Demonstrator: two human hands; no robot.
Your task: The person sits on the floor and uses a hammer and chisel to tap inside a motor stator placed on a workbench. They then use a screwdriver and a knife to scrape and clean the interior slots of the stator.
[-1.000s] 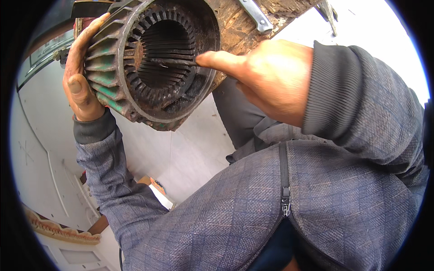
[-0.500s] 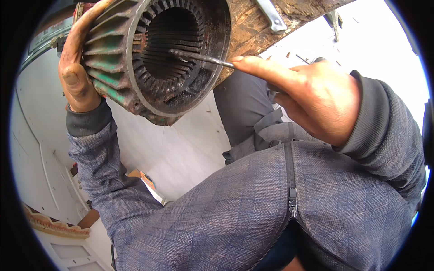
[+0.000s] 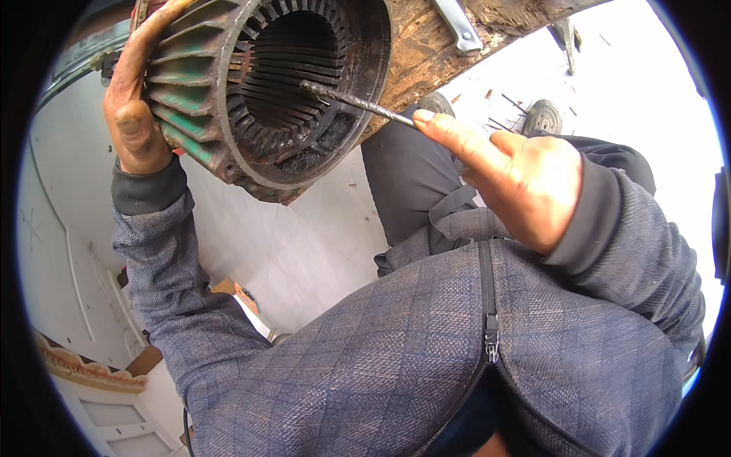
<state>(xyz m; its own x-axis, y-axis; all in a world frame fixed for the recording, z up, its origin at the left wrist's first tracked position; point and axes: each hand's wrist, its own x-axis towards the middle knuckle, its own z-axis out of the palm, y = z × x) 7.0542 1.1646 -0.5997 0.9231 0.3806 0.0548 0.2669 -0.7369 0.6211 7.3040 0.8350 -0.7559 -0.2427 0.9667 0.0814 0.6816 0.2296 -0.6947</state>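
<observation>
A heavy finned motor housing (image 3: pixel 186 87), rusty with worn green paint, lies tilted on its side on a wooden board, its round open end facing me. Inside it a ring of dark slotted stator core (image 3: pixel 293 72) shows. My left hand (image 3: pixel 137 129) is wrapped round the housing's left side, thumb against the fins; some of its fingers are hidden. In my right hand (image 3: pixel 521 179) is a thin, dark, twisted metal rod (image 3: pixel 365 105), with the index finger stretched along it. The rod's tip is within the housing's mouth, in front of the slots; whether it touches them I cannot tell.
On the worn wooden board (image 3: pixel 419 61) lies a tool with a grey handle (image 3: pixel 458 29). Beyond its edge, a metal tool (image 3: pixel 565 44) and thin dark rods (image 3: pixel 515 102) lie on the pale floor near a shoe (image 3: pixel 544 118). A small orange box (image 3: pixel 245 298) stands lower left.
My right hand has drawn back a little to the right and down, and the rod's tip has shifted slightly right. The housing has moved marginally up and right with my left hand still on it.
</observation>
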